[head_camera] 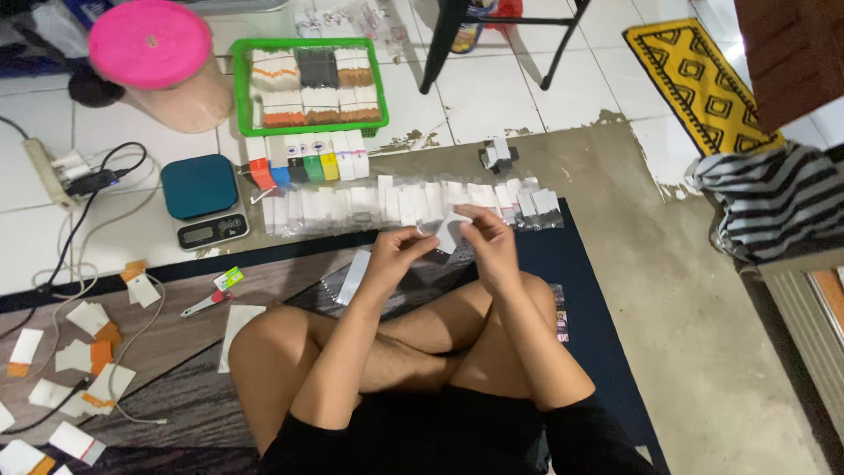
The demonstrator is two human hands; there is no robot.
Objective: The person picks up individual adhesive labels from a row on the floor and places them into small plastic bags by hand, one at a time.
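Observation:
I sit cross-legged on a dark mat. My left hand and my right hand are raised together over my knees, both pinching a small white packet between the fingertips. Just beyond my hands a long row of small clear and white packets lies across the floor. A loose white strip rests on the mat by my left wrist.
A green tray of stacked packets stands at the back, coloured packets in front of it. A teal kitchen scale, a pink-lidded jar, a power strip, scattered packets left; striped cloth right.

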